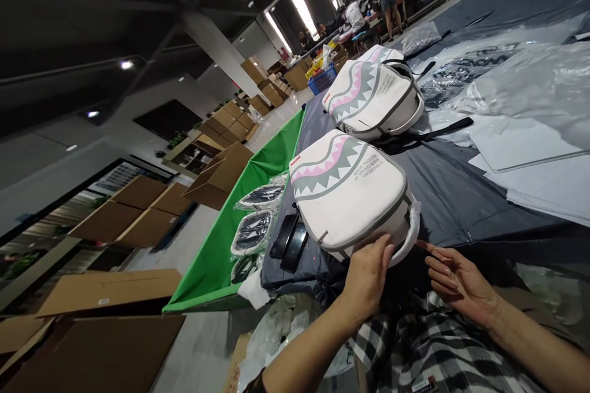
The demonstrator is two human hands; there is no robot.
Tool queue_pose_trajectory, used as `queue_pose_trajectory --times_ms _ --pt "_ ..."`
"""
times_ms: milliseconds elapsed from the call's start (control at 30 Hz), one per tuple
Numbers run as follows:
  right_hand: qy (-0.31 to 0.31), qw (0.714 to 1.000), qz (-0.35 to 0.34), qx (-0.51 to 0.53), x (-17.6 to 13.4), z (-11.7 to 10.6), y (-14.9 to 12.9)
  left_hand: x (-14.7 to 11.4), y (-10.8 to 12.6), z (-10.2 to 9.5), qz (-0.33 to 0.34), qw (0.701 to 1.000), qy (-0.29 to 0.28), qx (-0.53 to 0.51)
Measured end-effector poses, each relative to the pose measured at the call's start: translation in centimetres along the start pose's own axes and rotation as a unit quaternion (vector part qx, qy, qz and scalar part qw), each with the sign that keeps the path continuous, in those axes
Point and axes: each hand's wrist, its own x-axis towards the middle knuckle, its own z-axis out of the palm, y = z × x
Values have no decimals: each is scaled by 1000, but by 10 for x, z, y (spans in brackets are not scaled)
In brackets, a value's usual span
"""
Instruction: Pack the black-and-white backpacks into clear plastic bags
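The nearer white backpack, lettered "SPRAYGROUND SHARK CENTRAL NY", lies on the dark-covered table, the left hand at its edge, grip unclear, the right hand loosely spread beside its wrapped handle.

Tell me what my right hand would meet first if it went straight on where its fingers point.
Your right hand would likely meet the wrapped handle of the nearer white shark-tooth backpack first. It looks very close, though depth leaves contact unclear.

Dark table: near white backpack, far white backpack, plastic bags, white sheets.
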Motion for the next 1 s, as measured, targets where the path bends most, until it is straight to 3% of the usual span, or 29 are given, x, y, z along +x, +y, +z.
queue_pose_trajectory --times_ms 67,133,267,367,467,533,633,733,867,933,1000 --pt "5 1000 -3 -15 -2 -3 1 13 9 -2 -50 989 -136 1" --pt "25 999 -7 -25 -4 -9 2 19 15 -3 -62 978 -198 6" --pt "74 996 11 -40 -3 -19 6 36 21 -4 -114 978 -138 -108" --pt "91 993 22 -77 -1 -16 4 75 26 -5 -125 961 -106 -223" --pt "99 981 -6 -164 -6 -8 -3 117 32 -4 -76 954 -173 -232" --pt "109 965 -29 -237 -12 -7 -7 132 37 -1 -33 952 -232 -197" --pt "146 937 -42 -315 -17 -14 -8 133 48 8 -26 953 -272 -129" --pt "181 914 -61 -357 -12 -25 -4 126 58 21 -64 962 -251 -89" --pt "165 889 -95 -416 -8 -31 -7 127 64 38 -144 952 -201 -179" --pt "162 873 -119 -445 -12 -30 -11 137 67 35 -153 944 -190 -223" --pt "170 857 -141 -465 -17 -28 -14 154 73 13 -154 930 -148 -300"
